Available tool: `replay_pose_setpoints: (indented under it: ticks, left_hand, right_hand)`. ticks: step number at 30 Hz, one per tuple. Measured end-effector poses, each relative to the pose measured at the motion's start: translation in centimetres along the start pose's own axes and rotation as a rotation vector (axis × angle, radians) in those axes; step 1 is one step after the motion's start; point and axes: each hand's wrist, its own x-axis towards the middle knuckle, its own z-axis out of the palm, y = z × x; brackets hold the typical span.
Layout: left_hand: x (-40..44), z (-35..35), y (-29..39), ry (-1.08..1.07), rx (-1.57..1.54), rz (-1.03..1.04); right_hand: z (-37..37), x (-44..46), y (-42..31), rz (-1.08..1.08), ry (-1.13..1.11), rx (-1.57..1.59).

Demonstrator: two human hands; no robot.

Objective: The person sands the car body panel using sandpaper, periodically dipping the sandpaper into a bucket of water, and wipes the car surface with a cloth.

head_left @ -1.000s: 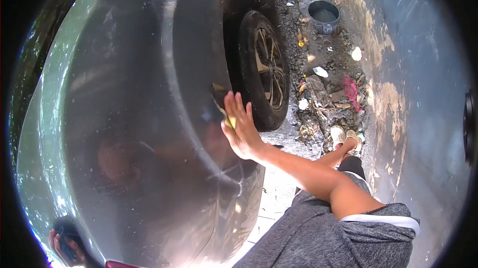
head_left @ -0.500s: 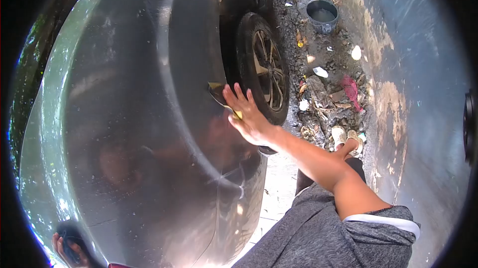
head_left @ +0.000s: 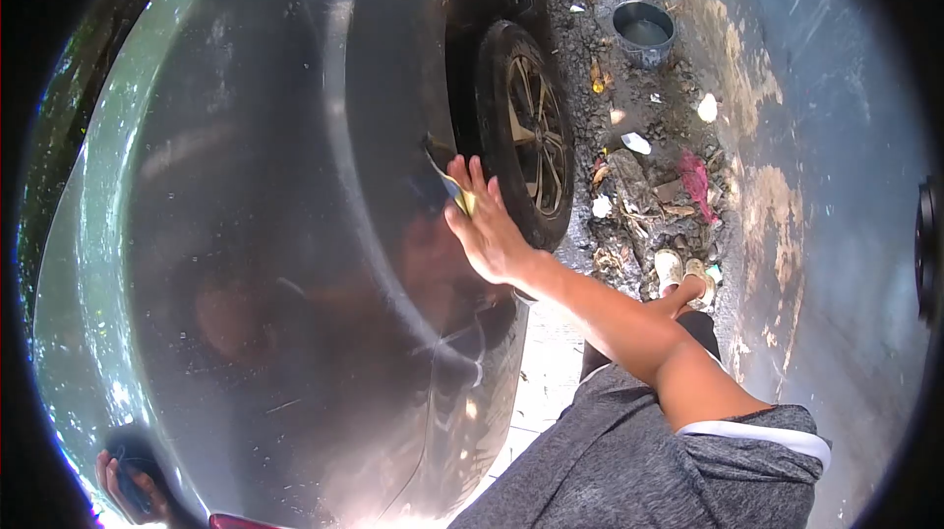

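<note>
My right hand (head_left: pixel 487 234) lies against the side panel of a dark grey car (head_left: pixel 265 195), just behind the wheel arch. Under its fairly straight fingers it presses a thin yellow-and-dark cloth (head_left: pixel 462 197), whose dark corner sticks out past the fingertips. At the lower left edge of the view, my left hand (head_left: pixel 106 475) is curled round a dark bundled cloth (head_left: pixel 138 490); that hand is partly hidden and in shade. Dull streaks and pale marks show on the car's paint.
A car wheel (head_left: pixel 531 136) stands close beyond my right hand. A dark bucket of cloudy water (head_left: pixel 645 32) sits on the muddy ground, among litter and a pink rag (head_left: pixel 694 180). My feet (head_left: pixel 678 275) are between the car and a peeling blue-grey wall (head_left: pixel 836 136).
My right hand has slid slightly with the cloth along the panel near the wheel arch, and the cloth's corner now points up more. The left hand stays at the lower left.
</note>
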Motion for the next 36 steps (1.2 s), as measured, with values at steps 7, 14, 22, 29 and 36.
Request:
replay_pose_setpoints:
  ticks: [7, 14, 22, 29, 36]
  left_hand:
    - [-0.4, 0.3, -0.8, 0.0, 0.004, 0.035]
    - [-0.8, -0.3, -1.1, -0.07, 0.086, -0.022]
    - [0.8, 0.8, -0.6, -0.09, 0.181, -0.033]
    - [3.9, 0.6, 3.4, -0.26, 0.618, -0.022]
    - [6.1, 1.5, 6.0, -0.564, 1.13, 0.048]
  right_hand:
    - [-2.1, 4.4, 1.4, -0.131, 0.011, -0.042]
    - [-1.4, 2.0, 1.2, -0.14, -0.043, -0.056]
    - [-2.6, 3.7, 1.1, -0.112, -0.062, -0.03]
    - [-5.7, 14.4, 3.6, -0.152, 0.1, -0.062]
    - [-7.0, 18.0, 4.1, -0.088, 0.09, -0.074]
